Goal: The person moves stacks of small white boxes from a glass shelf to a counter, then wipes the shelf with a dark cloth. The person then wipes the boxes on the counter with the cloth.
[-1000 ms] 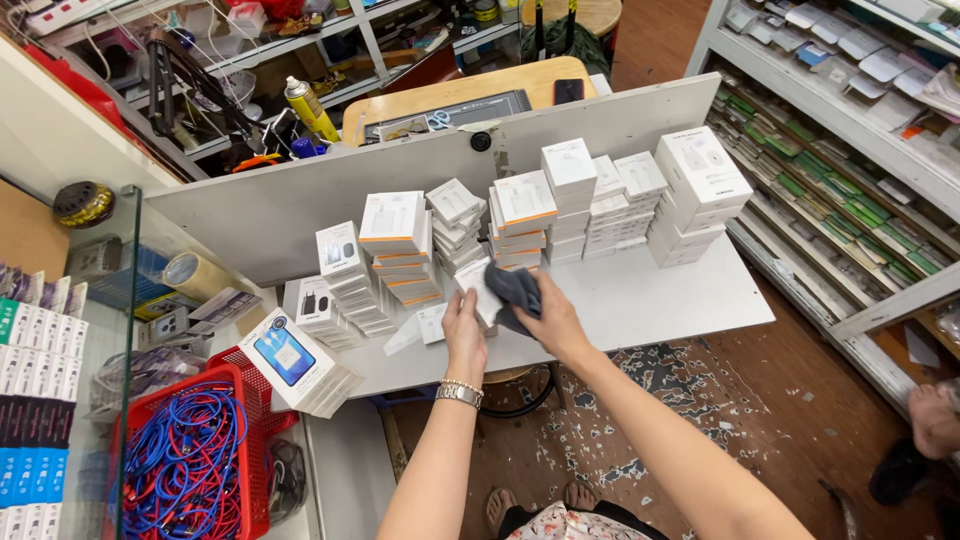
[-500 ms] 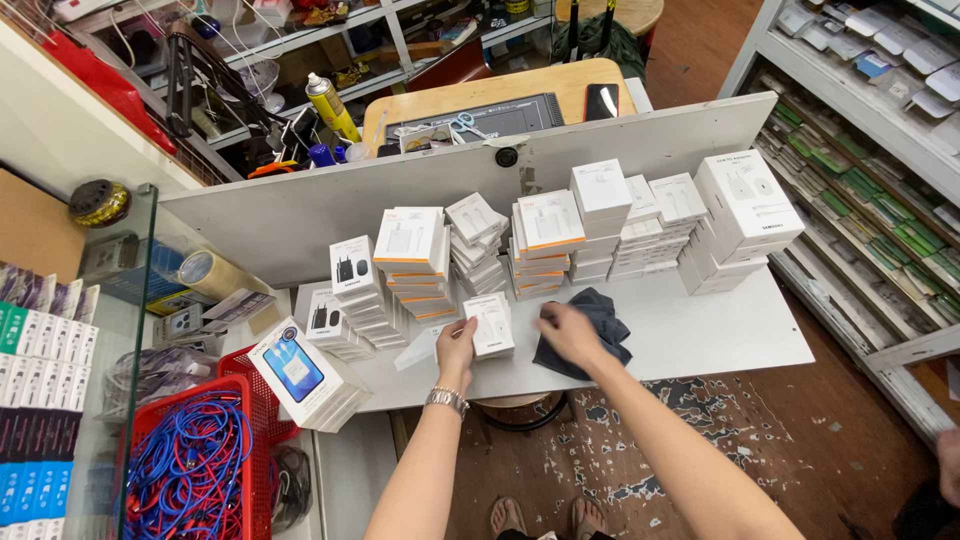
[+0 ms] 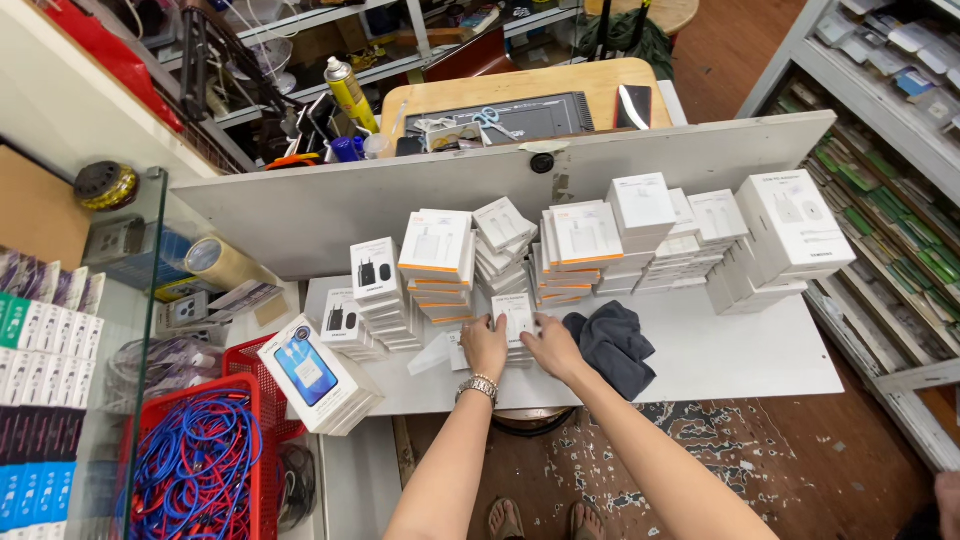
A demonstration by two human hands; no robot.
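My left hand (image 3: 485, 346), with a metal watch on its wrist, and my right hand (image 3: 549, 345) both grip a small white box (image 3: 514, 315) on the white table (image 3: 740, 350). The box stands in front of the rows of stacked white boxes (image 3: 590, 245). A dark grey cloth (image 3: 615, 345) lies crumpled on the table just right of my right hand, free of both hands.
A grey board (image 3: 400, 200) stands behind the stacks. At the left, a box with a blue picture (image 3: 310, 372) tops a stack beside a red basket (image 3: 240, 385) of blue cables. A glass case (image 3: 70, 330) is far left. Shelves (image 3: 890, 130) run along the right.
My right hand has let go of the dark cloth, which now lies on the table. Both hands have come together on the small white box.
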